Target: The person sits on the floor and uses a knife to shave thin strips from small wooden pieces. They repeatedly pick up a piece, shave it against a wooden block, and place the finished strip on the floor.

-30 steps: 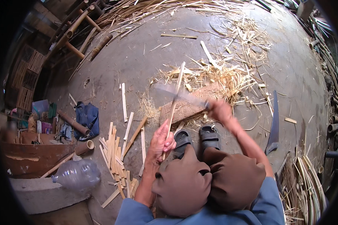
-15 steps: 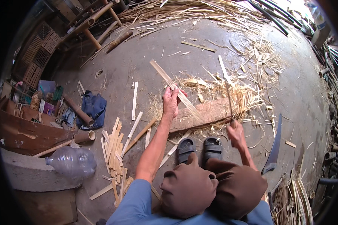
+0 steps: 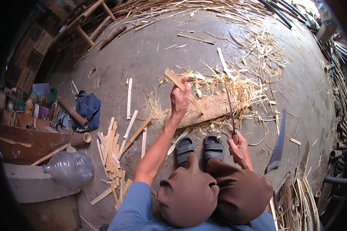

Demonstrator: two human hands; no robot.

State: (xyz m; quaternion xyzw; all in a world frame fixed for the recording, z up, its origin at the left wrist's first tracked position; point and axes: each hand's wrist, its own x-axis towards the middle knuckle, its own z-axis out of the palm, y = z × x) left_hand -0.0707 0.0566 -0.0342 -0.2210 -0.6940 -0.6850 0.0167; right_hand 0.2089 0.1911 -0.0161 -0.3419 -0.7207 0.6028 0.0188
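Note:
My left hand (image 3: pixel 179 101) is closed round a flat bamboo strip (image 3: pixel 174 79), holding it slanted above a wooden board (image 3: pixel 212 109). The strip's lower end hangs over the board; I cannot tell whether it touches. My right hand (image 3: pixel 239 149) grips a long, thin-bladed knife (image 3: pixel 230 104) by its handle. The blade points away from me, over the board's right part and the curled shavings (image 3: pixel 245 92) heaped there. Part of the strip is hidden by the left hand's fingers.
Cut bamboo slats (image 3: pixel 111 152) lie piled at the left, by a clear plastic bottle (image 3: pixel 71 168). A handsaw (image 3: pixel 278 142) rests on the floor at right. My sandalled feet (image 3: pixel 185 149) stand before the board. Long bamboo strips (image 3: pixel 302 206) lie at lower right; bamboo poles (image 3: pixel 112 37) at upper left.
My left hand has turned over, and the strip now shows another side and looks shorter. My right hand and the knife have drawn back toward me. The whole view has shifted slightly.

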